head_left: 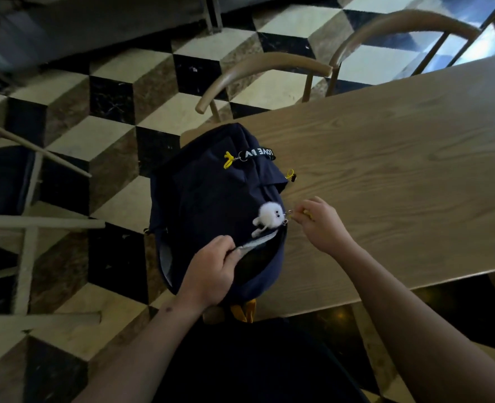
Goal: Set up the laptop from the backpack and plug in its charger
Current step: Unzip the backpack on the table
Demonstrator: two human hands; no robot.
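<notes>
Obs., left to right. Left third of the frame: wooden chair frames over the black, cream and brown cube-pattern tiled floor; nothing of the task here. Centre: the navy fabric backpack sits at the left end of the pale wood-grain table, its left side overhanging the edge above the floor. Your left hand grips the near lip of the main opening, fingers curled into the fabric, holding it taut. The opening shows a grey lining and a dark interior; you cannot tell from here whether the laptop is inside, and neither laptop nor charger is in view. A white fluffy charm hangs at the zip, just right of the gap. Right of centre: your right hand pinches the yellow zipper pull, drawn toward the table side. Two curved wooden chair backs stand beyond the table, upper right. Risks, as judgement: the bag is poorly supported, so a hard tug on the pull, or release of your left grip, could tip it off the edge with its contents. The charm could snag in the zip teeth and jam the slider. An opening left only partly unzipped could catch the laptop on withdrawal.
</notes>
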